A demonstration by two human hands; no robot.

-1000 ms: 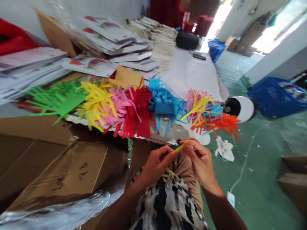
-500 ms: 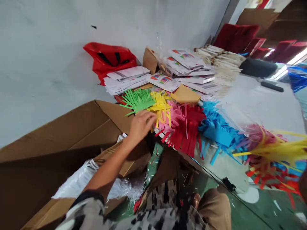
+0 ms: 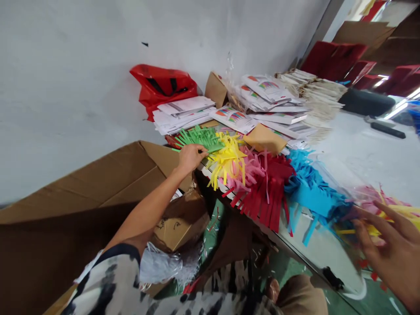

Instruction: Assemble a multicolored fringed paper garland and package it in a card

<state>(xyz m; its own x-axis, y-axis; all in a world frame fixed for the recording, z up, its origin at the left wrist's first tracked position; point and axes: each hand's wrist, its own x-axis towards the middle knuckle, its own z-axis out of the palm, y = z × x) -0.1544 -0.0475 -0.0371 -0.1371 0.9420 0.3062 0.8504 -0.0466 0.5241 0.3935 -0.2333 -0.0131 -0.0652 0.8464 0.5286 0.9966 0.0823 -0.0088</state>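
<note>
Although both hands were close together a second ago, the head view now has them well apart, the left hand [image 3: 190, 158] pinching the green fringe [image 3: 201, 136] at the counter's [image 3: 351, 146] left end, so work seems turned there. Over the yellow-pink fringe [image 3: 408, 211] reaches the right hand [image 3: 395, 247], blurred; I can't tell what its grip holds.
</note>
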